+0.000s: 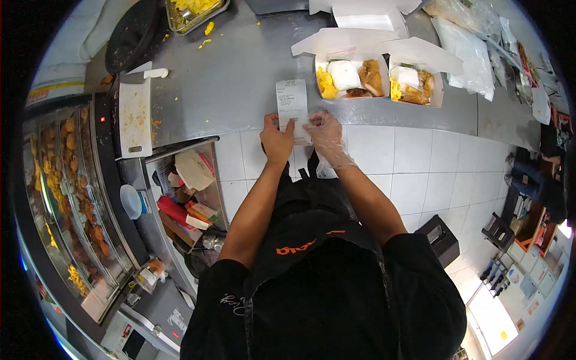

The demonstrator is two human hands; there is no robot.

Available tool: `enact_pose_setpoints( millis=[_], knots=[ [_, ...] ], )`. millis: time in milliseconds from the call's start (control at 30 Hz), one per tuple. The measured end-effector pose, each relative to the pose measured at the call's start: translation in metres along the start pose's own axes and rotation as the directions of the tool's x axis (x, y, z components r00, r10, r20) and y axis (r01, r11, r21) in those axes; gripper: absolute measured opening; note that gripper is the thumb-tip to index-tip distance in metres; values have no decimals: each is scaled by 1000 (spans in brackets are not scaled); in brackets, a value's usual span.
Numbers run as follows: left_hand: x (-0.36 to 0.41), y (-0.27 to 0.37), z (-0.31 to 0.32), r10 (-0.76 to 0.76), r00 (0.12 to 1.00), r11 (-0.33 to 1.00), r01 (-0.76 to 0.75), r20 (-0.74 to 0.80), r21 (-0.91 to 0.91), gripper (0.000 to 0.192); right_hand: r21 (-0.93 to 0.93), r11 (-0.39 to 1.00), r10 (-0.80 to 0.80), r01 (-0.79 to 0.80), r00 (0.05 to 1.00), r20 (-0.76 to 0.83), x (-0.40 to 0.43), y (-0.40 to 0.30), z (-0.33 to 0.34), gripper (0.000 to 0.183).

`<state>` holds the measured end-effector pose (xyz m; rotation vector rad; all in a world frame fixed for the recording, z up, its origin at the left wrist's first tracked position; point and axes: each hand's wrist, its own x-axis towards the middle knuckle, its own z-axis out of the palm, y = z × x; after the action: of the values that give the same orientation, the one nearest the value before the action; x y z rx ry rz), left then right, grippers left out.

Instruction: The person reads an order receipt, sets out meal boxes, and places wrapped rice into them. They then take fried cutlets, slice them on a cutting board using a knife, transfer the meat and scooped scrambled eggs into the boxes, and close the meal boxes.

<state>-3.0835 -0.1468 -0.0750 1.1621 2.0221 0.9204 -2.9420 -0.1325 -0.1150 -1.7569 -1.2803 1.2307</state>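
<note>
A long paper receipt [292, 101] bearing printed writing is held over the front edge of the steel counter. My bare left hand [277, 140] pinches its lower left part, thumb on top. In a clear plastic glove, my right hand [325, 131] is at the receipt's right edge with its fingers curled; whether it grips the paper cannot be made out. Beyond my right hand, an open food box [355, 95] holds a white wrapped block, yellow food and browned fried pieces. To its right stands a second, similarly filled open box [420, 104].
On the left, a knife [150, 74] lies across a soiled white cutting board [135, 112], beside a glass food warmer [76, 202] of fried pieces. A metal tray [180, 29] holds yellow food at the back. Plastic bags [463, 54] lie at right. A black stool [438, 240] stands behind me.
</note>
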Motion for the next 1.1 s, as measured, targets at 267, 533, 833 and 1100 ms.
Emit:
enact_pose_setpoints(
  millis=[267,533,833,1100],
  knots=[
    [34,10,-22,574,794,677,-598,201,429,81,8,999,51,-51,992,-115,-1,16,-14,25],
    [98,-7,-44,576,627,647,-742,525,176,96,-578,739,-456,347,888,-50,-30,-78,-23,25],
    [103,-9,-51,575,600,699,-714,556,49,103,-577,790,-368,207,913,-176,-22,-74,22,40],
    [108,-16,-52,627,551,642,-766,552,36,87,-723,642,-350,256,936,20,-7,-78,16,56]
  ],
)
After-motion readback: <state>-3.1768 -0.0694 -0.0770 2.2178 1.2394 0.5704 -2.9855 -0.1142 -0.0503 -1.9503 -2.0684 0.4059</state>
